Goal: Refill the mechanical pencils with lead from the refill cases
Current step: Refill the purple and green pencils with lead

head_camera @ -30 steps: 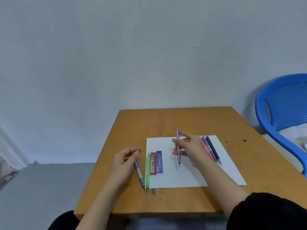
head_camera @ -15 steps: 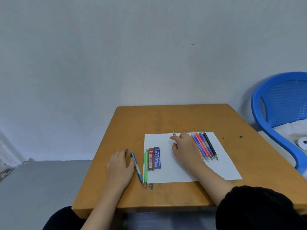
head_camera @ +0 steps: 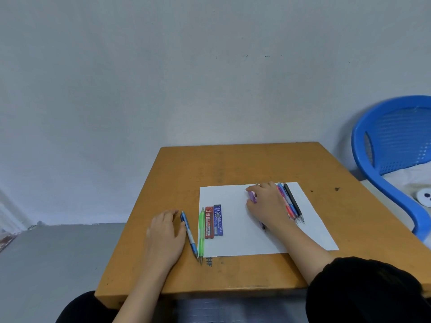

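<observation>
Right hand [head_camera: 268, 203], centre-right, has laid the purple pencil [head_camera: 252, 197] on the paper [head_camera: 228, 199] by the row [head_camera: 291, 202]; grip unclear. Left hand [head_camera: 164, 234] flat. Pencil likely done.

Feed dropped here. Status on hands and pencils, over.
Left hand flat on wooden table beside blue mechanical pencil. Right hand over purple mechanical pencil on white paper sheet, grip unclear. Red refill case and blue refill case untouched. Nothing covers them.

The single head-worn camera looked forward and down, close over the wooden table [head_camera: 245, 164], facing the wall [head_camera: 186, 78].
</observation>
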`<control>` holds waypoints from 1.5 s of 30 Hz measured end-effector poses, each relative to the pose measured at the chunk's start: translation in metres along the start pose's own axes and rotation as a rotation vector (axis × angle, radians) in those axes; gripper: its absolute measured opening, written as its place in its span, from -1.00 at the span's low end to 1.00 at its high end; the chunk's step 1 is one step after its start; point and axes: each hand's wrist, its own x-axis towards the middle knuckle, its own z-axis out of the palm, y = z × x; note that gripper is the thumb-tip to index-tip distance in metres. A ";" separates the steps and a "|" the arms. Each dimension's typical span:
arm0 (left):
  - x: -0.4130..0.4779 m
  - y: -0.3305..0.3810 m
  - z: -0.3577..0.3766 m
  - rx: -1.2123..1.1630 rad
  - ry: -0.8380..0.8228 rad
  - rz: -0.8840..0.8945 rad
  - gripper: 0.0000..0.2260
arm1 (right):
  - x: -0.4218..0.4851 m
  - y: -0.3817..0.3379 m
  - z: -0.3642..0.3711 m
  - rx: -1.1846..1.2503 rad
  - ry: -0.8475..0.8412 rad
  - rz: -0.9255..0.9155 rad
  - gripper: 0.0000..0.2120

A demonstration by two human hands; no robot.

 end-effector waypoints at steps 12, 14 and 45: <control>0.000 0.000 0.000 0.002 0.002 0.001 -0.64 | -0.007 0.018 -0.006 -0.056 -0.075 0.020 -0.61; 0.000 -0.001 0.000 0.002 -0.001 0.000 -0.65 | -0.008 0.020 -0.007 -0.051 -0.069 0.008 -0.62; 0.001 0.000 0.000 0.022 0.034 -0.039 -0.75 | -0.016 -0.025 -0.007 0.281 -0.025 -0.208 -0.77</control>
